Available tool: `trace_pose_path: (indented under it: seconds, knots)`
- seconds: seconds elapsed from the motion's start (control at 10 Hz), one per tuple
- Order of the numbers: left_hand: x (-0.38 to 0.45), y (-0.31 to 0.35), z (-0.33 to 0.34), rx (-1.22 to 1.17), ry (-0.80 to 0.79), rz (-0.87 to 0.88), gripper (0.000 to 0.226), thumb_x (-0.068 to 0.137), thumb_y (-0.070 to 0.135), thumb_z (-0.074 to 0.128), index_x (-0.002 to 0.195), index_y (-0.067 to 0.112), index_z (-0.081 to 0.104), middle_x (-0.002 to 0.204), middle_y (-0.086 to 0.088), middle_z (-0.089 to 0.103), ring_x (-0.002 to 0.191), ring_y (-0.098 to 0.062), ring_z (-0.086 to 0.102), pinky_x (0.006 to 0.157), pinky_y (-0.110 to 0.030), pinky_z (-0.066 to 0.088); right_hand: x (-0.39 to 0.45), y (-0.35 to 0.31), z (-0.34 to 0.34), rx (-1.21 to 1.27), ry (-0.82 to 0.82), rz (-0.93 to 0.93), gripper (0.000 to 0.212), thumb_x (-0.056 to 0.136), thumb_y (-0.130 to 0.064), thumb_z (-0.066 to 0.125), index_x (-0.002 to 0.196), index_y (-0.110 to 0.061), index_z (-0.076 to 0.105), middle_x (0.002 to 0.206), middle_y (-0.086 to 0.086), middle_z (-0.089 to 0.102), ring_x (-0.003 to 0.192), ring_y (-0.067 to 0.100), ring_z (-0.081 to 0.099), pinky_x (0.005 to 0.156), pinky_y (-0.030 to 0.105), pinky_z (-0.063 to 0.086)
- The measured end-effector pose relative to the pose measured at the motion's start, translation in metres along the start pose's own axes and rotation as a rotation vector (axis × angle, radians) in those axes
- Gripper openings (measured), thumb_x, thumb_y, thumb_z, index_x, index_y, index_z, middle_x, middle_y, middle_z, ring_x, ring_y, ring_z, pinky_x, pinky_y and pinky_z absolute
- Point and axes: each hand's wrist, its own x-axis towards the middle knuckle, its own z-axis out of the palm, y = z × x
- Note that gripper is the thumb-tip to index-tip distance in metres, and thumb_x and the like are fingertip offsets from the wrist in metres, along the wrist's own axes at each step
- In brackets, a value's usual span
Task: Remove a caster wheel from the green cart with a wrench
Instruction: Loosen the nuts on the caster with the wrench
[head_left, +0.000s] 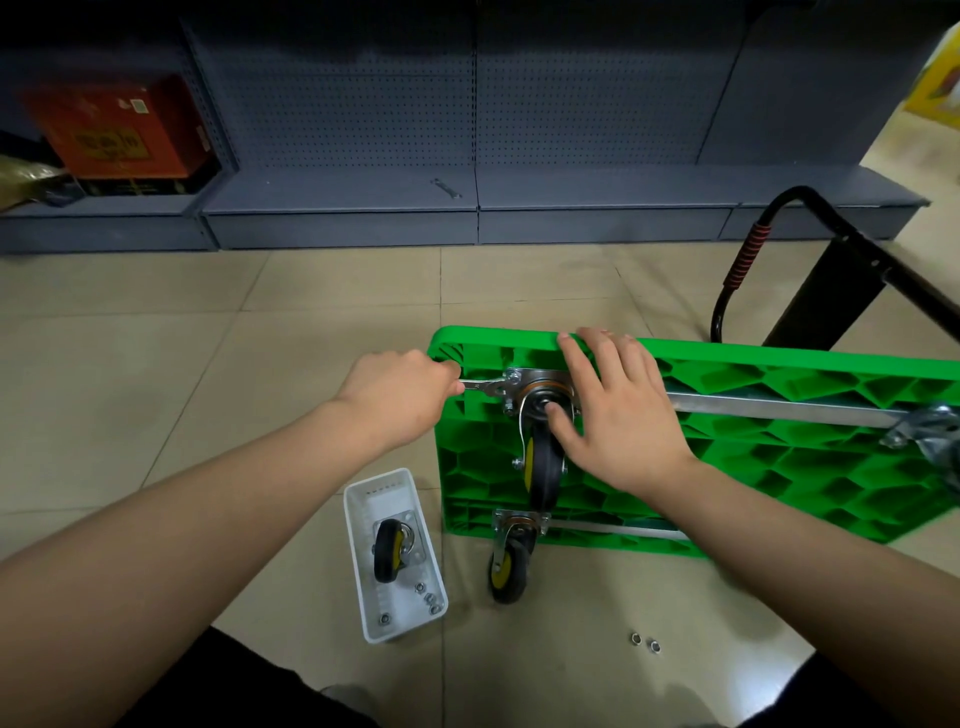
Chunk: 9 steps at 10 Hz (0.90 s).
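Centre frame: left hand (397, 397) grips wrench (480, 386) on a mounting nut; right hand (618, 410), fingers spread, steadies caster wheel (543, 462) on green cart (779, 457). Two loose nuts (644, 642) on floor suggest removal partly done.

Glossy green plastic cart (779, 467), shiny metal wrench (480, 385), matt floor tiles (208, 338)

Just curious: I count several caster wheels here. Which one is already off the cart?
The wheel lying in the white tray, beside loose nuts. The others remain bolted to the green cart.
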Motion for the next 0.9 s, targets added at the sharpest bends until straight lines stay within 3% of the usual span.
trace_pose_path:
  seconds: [0.2, 0.3, 0.8, 0.9]
  knots:
    - [-0.0027, 0.0003, -0.0005, -0.030, -0.017, 0.006, 0.034, 0.107, 0.048, 0.031, 0.109, 0.025, 0.056, 0.107, -0.010, 0.065, 0.096, -0.036, 0.065, 0.069, -0.036, 0.041, -0.0004, 0.0002, -0.0008, 0.002, -0.003, 0.001, 0.068, 0.091, -0.046, 0.052, 0.145, -0.004, 0.047, 0.141, 0.018, 0.049, 0.128, 0.039, 0.044, 0.114, 0.049, 0.032]
    - [-0.0019, -0.0015, -0.0039, -0.105, -0.087, 0.007, 0.031, 0.107, 0.049, 0.031, 0.095, 0.029, 0.052, 0.093, -0.005, 0.058, 0.086, -0.031, 0.059, 0.068, -0.035, 0.044, -0.0005, 0.0003, -0.0008, 0.003, -0.005, 0.001, 0.068, 0.091, -0.046, 0.052, 0.145, -0.005, 0.047, 0.141, 0.018, 0.049, 0.128, 0.039, 0.044, 0.114, 0.049, 0.032]
    - [0.0036, -0.0054, -0.0041, -0.187, -0.041, 0.026, 0.032, 0.106, 0.052, 0.031, 0.101, 0.033, 0.056, 0.076, 0.005, 0.048, 0.079, -0.027, 0.054, 0.068, -0.036, 0.047, -0.0003, 0.0006, 0.0003, 0.007, 0.010, -0.002, 0.067, 0.091, -0.044, 0.054, 0.144, -0.004, 0.048, 0.140, 0.018, 0.050, 0.127, 0.040, 0.045, 0.114, 0.049, 0.031]
    - [0.0052, -0.0047, -0.0044, -0.176, -0.027, 0.017, 0.033, 0.106, 0.052, 0.032, 0.102, 0.032, 0.057, 0.081, 0.002, 0.051, 0.079, -0.027, 0.053, 0.067, -0.035, 0.045, -0.0006, 0.0004, 0.0004, 0.015, 0.014, -0.003, 0.067, 0.091, -0.044, 0.054, 0.144, -0.004, 0.048, 0.140, 0.018, 0.050, 0.128, 0.040, 0.045, 0.114, 0.049, 0.032]
